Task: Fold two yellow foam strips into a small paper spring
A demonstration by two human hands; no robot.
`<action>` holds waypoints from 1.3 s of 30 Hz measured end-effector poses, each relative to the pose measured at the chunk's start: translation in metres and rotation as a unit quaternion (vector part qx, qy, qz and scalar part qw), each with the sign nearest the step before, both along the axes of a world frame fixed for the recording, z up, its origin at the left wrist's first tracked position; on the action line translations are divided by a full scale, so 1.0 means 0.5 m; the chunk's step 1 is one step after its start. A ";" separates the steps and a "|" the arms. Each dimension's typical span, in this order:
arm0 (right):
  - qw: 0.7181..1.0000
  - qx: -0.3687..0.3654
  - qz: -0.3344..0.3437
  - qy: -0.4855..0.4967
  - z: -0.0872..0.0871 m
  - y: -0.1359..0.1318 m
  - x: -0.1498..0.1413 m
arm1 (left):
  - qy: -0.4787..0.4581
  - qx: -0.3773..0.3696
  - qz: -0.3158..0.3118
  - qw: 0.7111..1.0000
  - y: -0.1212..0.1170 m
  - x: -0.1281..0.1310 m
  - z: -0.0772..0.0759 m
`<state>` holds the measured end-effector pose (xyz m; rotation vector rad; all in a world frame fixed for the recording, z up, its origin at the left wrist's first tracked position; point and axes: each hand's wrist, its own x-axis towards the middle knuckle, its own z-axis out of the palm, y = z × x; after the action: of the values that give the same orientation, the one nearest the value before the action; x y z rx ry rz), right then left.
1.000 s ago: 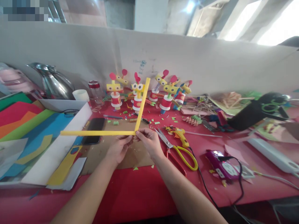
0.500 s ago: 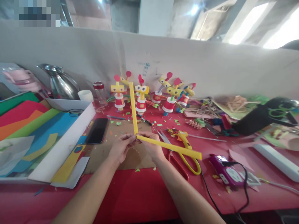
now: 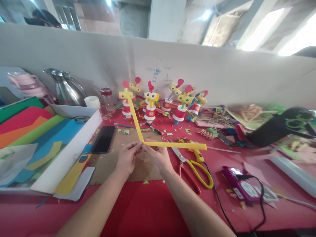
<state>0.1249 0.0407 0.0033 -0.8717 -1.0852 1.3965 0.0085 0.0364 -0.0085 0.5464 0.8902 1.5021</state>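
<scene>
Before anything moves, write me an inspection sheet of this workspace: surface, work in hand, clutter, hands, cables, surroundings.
Surface: red tabletop with a brown board and scattered paper scraps.
Work in hand: two yellow strips, meeting at an angle.
Clutter: phone and white box to the left; scissors and glue gun to the right.
Hands: left hand and right hand pinch the strips where they meet.
Cables: black cord from the glue gun; black cable at the purple block.
Surroundings: paper figures before a pale partition.
</scene>
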 end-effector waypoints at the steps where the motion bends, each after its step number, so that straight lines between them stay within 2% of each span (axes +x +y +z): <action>1: 1.000 0.000 -0.003 0.008 0.001 -0.001 -0.002 | 0.004 0.006 -0.002 1.000 -0.001 0.001 0.000; 6: 1.000 0.004 -0.012 0.023 0.005 0.001 -0.002 | 0.015 0.023 -0.007 1.000 -0.008 0.007 0.007; 9: 1.000 0.015 -0.019 -0.018 0.006 0.005 0.006 | 0.041 0.034 -0.025 0.998 -0.011 0.004 0.014; 13: 0.995 0.029 0.002 -0.100 -0.001 0.019 0.020 | 0.145 0.015 -0.043 0.988 -0.008 -0.011 0.015; 15: 0.993 0.028 0.009 -0.111 -0.008 0.027 0.025 | 0.192 0.002 -0.049 0.980 -0.005 -0.021 0.011; 18: 0.994 0.039 0.008 -0.107 -0.013 0.035 0.030 | 0.212 -0.012 -0.079 0.974 -0.002 -0.031 0.006; 21: 0.993 0.038 0.032 -0.108 -0.005 0.033 0.033 | 0.204 -0.014 -0.086 0.975 -0.001 -0.029 0.007; 25: 0.995 0.035 0.044 -0.082 0.003 0.024 0.030 | 0.137 -0.019 -0.026 0.990 -0.001 -0.016 0.006; 28: 0.995 0.048 0.026 -0.089 -0.006 0.019 0.019 | 0.080 -0.023 -0.001 0.997 0.000 -0.008 0.001; 34: 0.996 0.051 -0.014 -0.071 -0.029 0.015 0.001 | 0.060 -0.023 0.029 0.997 -0.003 0.004 -0.003; 39: 0.996 0.033 -0.022 -0.077 -0.023 0.020 0.010 | 0.043 -0.035 0.015 0.998 -0.008 0.010 0.008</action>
<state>0.1301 0.0505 -0.0084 -0.9616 -1.2147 1.2659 0.0133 0.0322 -0.0044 0.5517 1.0167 1.4775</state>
